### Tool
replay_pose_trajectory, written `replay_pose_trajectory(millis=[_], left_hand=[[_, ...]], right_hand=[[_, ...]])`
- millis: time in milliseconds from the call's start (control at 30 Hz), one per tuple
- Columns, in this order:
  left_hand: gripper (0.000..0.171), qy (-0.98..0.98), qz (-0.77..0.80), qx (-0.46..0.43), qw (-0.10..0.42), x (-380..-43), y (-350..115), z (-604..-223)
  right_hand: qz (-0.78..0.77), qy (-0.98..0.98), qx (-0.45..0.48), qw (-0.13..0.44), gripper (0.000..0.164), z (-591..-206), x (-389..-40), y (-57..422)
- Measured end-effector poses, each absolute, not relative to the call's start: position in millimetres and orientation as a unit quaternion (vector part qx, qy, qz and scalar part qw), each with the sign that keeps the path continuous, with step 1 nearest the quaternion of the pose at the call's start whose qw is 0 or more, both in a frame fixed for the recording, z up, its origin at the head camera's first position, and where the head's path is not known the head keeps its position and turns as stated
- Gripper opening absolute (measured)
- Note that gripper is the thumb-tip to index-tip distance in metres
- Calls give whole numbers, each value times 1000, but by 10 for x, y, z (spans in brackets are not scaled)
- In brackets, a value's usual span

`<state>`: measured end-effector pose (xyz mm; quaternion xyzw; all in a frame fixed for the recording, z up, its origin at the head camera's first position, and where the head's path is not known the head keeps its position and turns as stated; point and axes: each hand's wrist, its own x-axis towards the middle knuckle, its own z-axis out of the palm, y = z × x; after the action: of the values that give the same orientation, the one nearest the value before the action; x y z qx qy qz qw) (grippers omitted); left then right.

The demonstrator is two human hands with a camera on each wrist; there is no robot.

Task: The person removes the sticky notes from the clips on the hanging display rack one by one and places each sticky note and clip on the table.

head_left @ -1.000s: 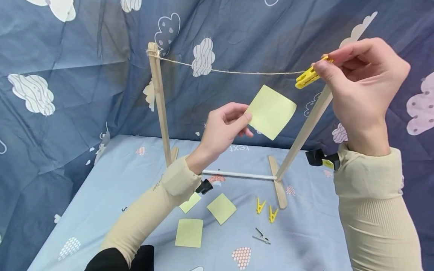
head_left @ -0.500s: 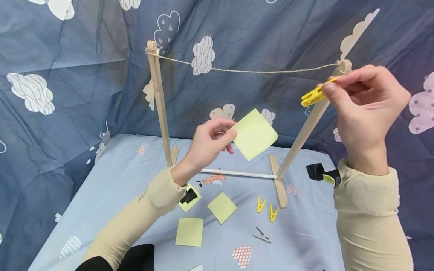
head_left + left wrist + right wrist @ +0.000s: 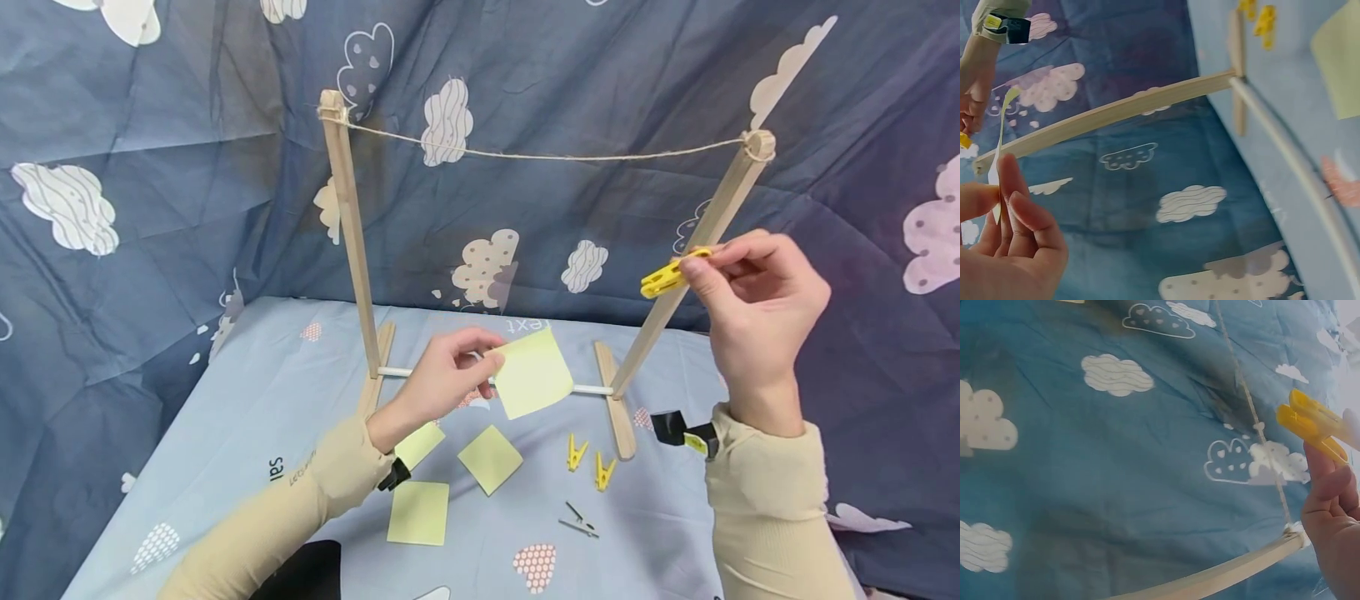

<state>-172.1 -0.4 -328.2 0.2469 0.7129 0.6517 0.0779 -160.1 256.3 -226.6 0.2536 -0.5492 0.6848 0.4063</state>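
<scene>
My left hand (image 3: 450, 375) pinches a yellow sticky note (image 3: 534, 375) by its left edge, low between the two posts. In the left wrist view the same note (image 3: 1002, 137) shows edge-on between thumb and fingers. My right hand (image 3: 765, 308) pinches a yellow clothespin (image 3: 663, 279) in front of the right post, its tip pointing left. The right wrist view shows that clothespin (image 3: 1313, 422) between thumb and finger. Above both hands a twine line (image 3: 547, 157) runs between the tops of the posts, with nothing hanging on it.
The wooden stand has a left post (image 3: 351, 242), a right post (image 3: 693, 258) and a white rod (image 3: 592, 389) low between its feet. Several sticky notes (image 3: 491, 460) lie on the pale blue cloth (image 3: 247, 400). Two yellow clothespins (image 3: 576, 454) and a grey one (image 3: 578, 523) lie to the right.
Both hands have come down from the twine: the left hand lowers the sticky note leftward and down, and the right hand lowers the clothespin away from the line.
</scene>
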Motion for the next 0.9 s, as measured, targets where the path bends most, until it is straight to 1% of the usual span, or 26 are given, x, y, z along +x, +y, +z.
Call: replay_pose_trajectory(millis=[100, 200, 433, 700, 900], left_hand=[[19, 728, 636, 237, 95, -1700, -25, -3406], [18, 745, 614, 236, 109, -1713, -43, -3608], [19, 776, 557, 258, 144, -1666, -102, -4059], [17, 802, 494, 289, 171, -1527, -118, -4385], [19, 802, 475, 306, 195, -1459, -132, -4523]], right_hand=[[691, -551, 248, 397, 17, -2435, -1612, 2609], [696, -553, 239, 391, 17, -2601, -1610, 2648], [704, -573, 203, 367, 17, -2955, -1557, 2703], [711, -585, 170, 350, 17, -3360, -1464, 2804], [745, -544, 160, 350, 17, -3596, -1393, 2892]])
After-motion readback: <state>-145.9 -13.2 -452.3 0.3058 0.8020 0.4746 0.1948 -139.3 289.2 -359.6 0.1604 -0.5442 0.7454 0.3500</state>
